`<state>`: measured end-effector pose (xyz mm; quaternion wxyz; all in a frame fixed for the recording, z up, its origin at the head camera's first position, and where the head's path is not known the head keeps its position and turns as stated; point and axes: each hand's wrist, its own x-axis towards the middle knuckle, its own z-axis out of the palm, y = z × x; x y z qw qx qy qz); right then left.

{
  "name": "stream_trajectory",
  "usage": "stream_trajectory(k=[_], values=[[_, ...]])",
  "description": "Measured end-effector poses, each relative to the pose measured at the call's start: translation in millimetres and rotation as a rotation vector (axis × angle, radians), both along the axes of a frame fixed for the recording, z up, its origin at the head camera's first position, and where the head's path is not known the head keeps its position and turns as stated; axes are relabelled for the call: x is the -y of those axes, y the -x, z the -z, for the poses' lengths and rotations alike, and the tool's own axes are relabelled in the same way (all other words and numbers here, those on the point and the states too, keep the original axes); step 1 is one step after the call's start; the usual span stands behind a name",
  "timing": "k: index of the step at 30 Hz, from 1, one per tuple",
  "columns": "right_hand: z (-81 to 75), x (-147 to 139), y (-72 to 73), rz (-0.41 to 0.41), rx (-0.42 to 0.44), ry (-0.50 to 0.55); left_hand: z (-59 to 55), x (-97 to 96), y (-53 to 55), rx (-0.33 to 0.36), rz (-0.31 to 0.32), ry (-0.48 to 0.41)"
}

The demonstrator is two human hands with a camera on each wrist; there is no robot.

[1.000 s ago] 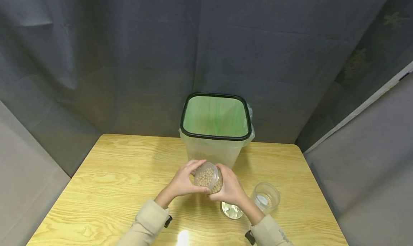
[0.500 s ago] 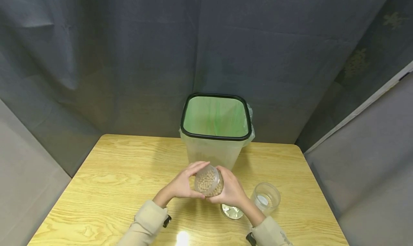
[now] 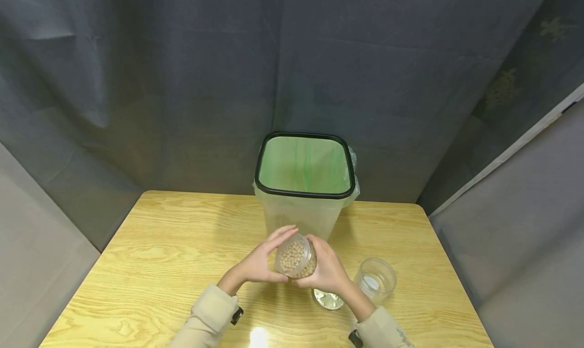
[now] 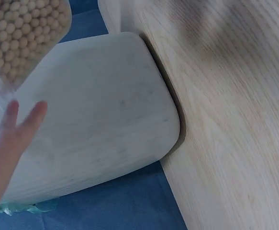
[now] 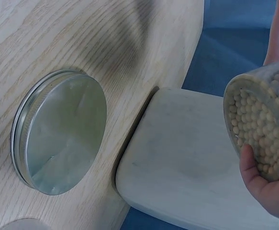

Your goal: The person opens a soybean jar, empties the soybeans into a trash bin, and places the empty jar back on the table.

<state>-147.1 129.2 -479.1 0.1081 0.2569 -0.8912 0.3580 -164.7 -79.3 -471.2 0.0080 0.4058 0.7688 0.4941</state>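
A clear jar (image 3: 294, 257) packed with small round beige balls is held tilted between both hands, in front of the bin. My right hand (image 3: 326, 267) grips its side; in the right wrist view, a thumb presses on the jar's rounded end. Around the clear end facing left, my left hand (image 3: 260, 262) spreads its thumb and fingers to opposite edges. In the left wrist view its fingers (image 4: 31, 120) lie at the jar's edge; whether all of them touch is unclear. A shiny metal lid (image 5: 67, 136) lies on the table below the right hand.
Behind the hands stands a translucent bin (image 3: 298, 214) with a black rim and a pale green bag lining it. At the right, near the right forearm, is a second clear jar (image 3: 385, 277) with something white inside. A grey curtain (image 3: 205, 84) hangs behind the wooden table (image 3: 173, 246).
The jar has shifted slightly down and right, and the left thumb has slid toward its lower left edge. The left fingers have lifted a little. Bin, metal lid and second jar have stayed put.
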Motion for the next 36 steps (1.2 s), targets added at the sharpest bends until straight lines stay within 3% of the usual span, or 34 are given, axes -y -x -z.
stream_trajectory(k=[3,10,14,17,22,25,32,36], values=[[-0.1,-0.7,0.1,-0.003,0.004,0.003,-3.3,-0.5,-1.8,-0.004,0.008,0.005],[0.2,-1.6,-1.4,0.011,-0.024,-0.023,-31.8,-5.2,-18.1,0.073,-0.082,0.004],[-0.3,-0.4,-1.6,0.018,-0.036,-0.021,-34.2,-6.2,-20.3,0.102,-0.103,0.005],[-0.4,0.1,-1.6,0.022,-0.037,-0.014,-33.3,-4.9,-19.1,0.119,-0.066,-0.018],[-0.3,0.5,-2.0,0.008,-0.009,0.006,-33.3,-2.1,-17.1,0.124,0.064,-0.077],[0.6,0.3,-2.3,-0.001,0.002,0.01,-31.9,-1.6,-16.5,0.111,0.078,-0.072],[2.1,0.0,-2.3,0.018,-0.03,-0.01,-4.8,-5.0,-8.1,0.132,-0.111,-0.017],[1.6,1.5,-2.3,0.03,-0.057,0.006,-0.7,-7.4,-6.8,0.138,-0.202,0.0]])
